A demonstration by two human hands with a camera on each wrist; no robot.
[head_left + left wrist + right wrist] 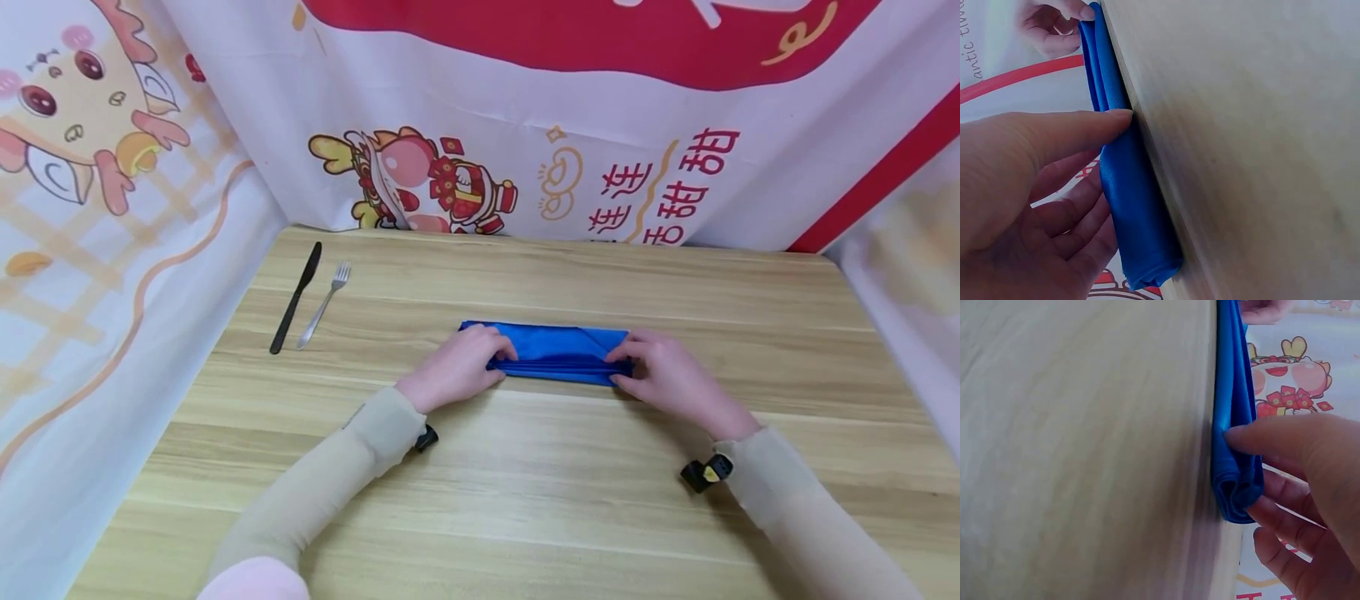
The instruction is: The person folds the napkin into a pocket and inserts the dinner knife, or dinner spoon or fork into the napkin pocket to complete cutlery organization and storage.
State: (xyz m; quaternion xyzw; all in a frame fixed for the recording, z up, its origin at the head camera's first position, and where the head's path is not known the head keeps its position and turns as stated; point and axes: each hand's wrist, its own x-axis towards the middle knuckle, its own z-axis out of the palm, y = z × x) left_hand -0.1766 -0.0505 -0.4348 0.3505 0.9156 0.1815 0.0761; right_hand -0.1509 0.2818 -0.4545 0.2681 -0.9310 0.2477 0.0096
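A shiny blue cloth (558, 343), folded into a long narrow strip with layered pleats along its near side, lies on the wooden table. At its left part, my left hand (467, 365) pinches the near folds, thumb in front and fingers behind. My right hand (663, 375) grips the right end the same way. Up close in the left wrist view, the thumb of the left hand (1029, 181) presses the front of the cloth (1138, 206). In the right wrist view, rolled layers show at the end of the cloth (1235, 487), beside the right hand (1316, 487).
A black knife (297, 296) and a silver fork (326, 305) lie side by side on the left of the table (525, 492). Printed fabric (487, 100) hangs behind the table's far edge, and more fabric (112, 250) borders its left side.
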